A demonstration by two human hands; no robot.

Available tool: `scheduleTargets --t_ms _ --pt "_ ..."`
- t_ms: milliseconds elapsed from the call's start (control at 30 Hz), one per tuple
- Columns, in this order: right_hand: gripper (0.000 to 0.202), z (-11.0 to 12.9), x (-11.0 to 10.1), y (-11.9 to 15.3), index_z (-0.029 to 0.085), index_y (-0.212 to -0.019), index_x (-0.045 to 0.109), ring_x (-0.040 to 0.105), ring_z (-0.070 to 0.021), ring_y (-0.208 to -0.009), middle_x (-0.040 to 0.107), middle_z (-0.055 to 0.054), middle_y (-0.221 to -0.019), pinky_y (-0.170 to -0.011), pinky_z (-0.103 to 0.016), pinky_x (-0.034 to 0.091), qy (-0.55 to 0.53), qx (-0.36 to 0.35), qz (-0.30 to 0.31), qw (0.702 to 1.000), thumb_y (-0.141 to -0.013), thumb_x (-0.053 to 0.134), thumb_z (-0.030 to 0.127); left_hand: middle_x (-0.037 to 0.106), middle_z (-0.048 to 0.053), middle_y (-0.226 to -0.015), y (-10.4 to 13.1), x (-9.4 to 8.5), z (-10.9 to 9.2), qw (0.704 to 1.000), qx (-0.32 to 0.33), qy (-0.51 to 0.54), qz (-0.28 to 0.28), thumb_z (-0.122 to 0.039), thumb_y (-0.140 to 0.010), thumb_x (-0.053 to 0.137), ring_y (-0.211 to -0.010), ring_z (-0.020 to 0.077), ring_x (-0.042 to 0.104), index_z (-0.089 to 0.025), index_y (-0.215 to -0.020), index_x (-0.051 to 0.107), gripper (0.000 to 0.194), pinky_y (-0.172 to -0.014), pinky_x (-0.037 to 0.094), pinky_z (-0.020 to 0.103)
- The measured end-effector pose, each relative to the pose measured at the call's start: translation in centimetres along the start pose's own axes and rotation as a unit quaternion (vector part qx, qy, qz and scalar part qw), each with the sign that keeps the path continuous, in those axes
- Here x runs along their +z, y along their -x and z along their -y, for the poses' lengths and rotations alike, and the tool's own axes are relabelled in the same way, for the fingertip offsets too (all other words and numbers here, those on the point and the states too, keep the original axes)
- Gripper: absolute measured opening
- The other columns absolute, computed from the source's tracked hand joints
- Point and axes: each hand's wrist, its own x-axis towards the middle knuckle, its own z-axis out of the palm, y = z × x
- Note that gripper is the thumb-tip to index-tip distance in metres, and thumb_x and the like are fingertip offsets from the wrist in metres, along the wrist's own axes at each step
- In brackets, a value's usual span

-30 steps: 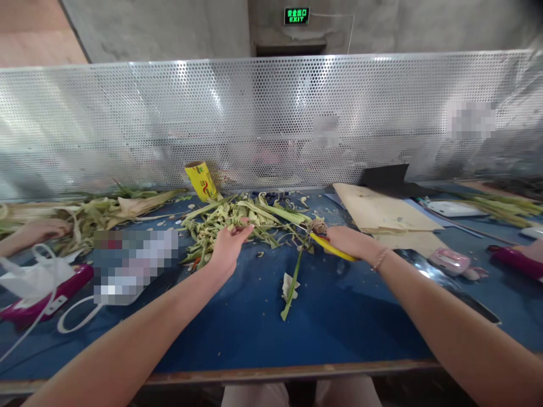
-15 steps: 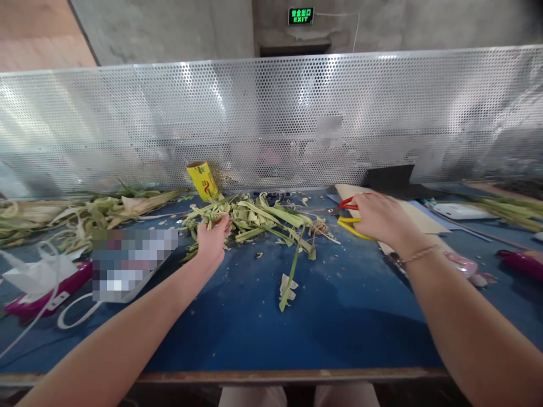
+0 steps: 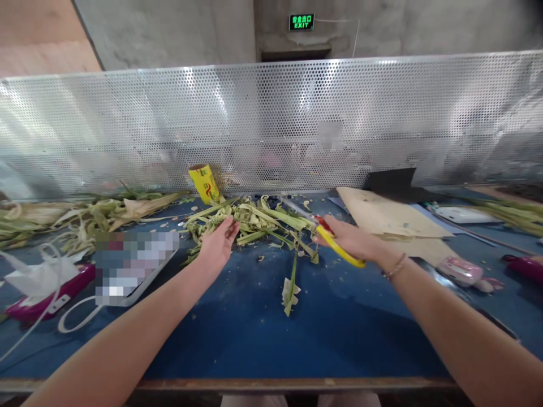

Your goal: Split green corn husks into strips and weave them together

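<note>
"Gripping the scissors [image 3: 348, 256] by their red and yellow handles, your right hand [image 3: 348, 234] held the blurred blades by the right part of the leaf pile [image 3: 254, 219]. And your left hand [image 3: 217, 242]?"

"Your left was at the pile's near left side, fingers curled; I couldn't tell whether they pinched anything."

"Where was the pile?"

"On your blue table [image 3: 271, 339], in front of the yellow tube [image 3: 204, 183]."
</note>
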Motion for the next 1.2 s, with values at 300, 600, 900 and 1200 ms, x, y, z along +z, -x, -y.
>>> scheduleTargets --t_ms 300,600,900,1200 --pt "0.049 3.7 3.1 0.5 0.013 -0.095 0.044 0.057 -0.0272 -0.082 0.058 -0.015 -0.087 -0.068 -0.036 0.043 0.022 -0.030 -0.020 0.999 -0.076 0.042 0.058 0.063 0.002 -0.057 1.5 0.8 -0.9 0.995 -0.072 0.036 0.055 -0.001 -0.075 0.052 -0.058 0.0078 0.063 -0.009 -0.062 0.058 0.016 -0.062 0.054 0.015" --pt "0.044 4.5 3.5 0.7 0.014 -0.098 0.041 0.057 -0.0265 -0.084 0.059 -0.013 -0.090 -0.068 -0.038 0.045 -0.014 -0.083 -0.085 0.993 -0.077 0.047 0.052 0.063 0.000 -0.058 3.5 1.3 -0.2 0.988 -0.129 0.032 0.076 -0.001 -0.076 0.049 -0.055 0.0065 0.062 -0.011 -0.065 0.058 0.018 -0.059 0.055 0.014" --pt "0.042 4.7 3.5 0.9 0.015 -0.096 0.041 0.057 -0.0256 -0.083 0.058 -0.012 -0.089 -0.070 -0.039 0.046 -0.037 -0.099 -0.088 0.991 -0.076 0.048 0.051 0.061 -0.001 -0.054 4.9 1.7 -0.4 0.984 -0.157 0.049 0.070 0.001 -0.079 0.042 -0.051 0.0054 0.061 -0.011 -0.064 0.056 0.024 -0.058 0.055 0.015" --pt "0.034 5.6 3.4 1.2 0.017 -0.087 0.044 0.056 -0.0180 -0.064 0.058 -0.007 -0.075 -0.054 -0.027 0.038 0.029 -0.090 -0.076 0.993 -0.080 0.044 0.050 0.064 0.000 -0.059 4.7 1.4 -0.2 0.979 -0.160 0.038 0.118 0.000 -0.077 0.047 -0.057 0.0067 0.063 -0.012 -0.068 0.057 0.017 -0.057 0.054 0.013"
